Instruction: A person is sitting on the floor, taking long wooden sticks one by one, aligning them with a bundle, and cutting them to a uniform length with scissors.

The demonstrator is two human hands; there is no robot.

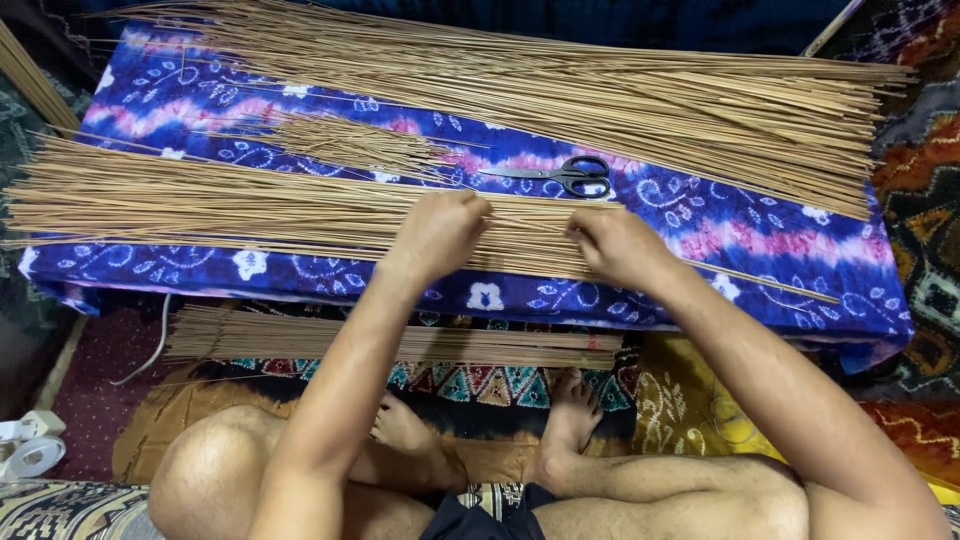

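Thin stiff sticks (250, 205), judged light & brittle, were pinched by left hand (437, 232) and right hand (617, 243) fingers just below scissors (560, 175).

Single head-worn camera, looking steeply down and forward, close over the cloth-covered worktop (700, 240), person's own knees below it at the bottom edge

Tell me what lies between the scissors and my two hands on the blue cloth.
In the head view, only patterned blue cloth and a few thin brown sticks separate the scissors from the left hand and right hand.
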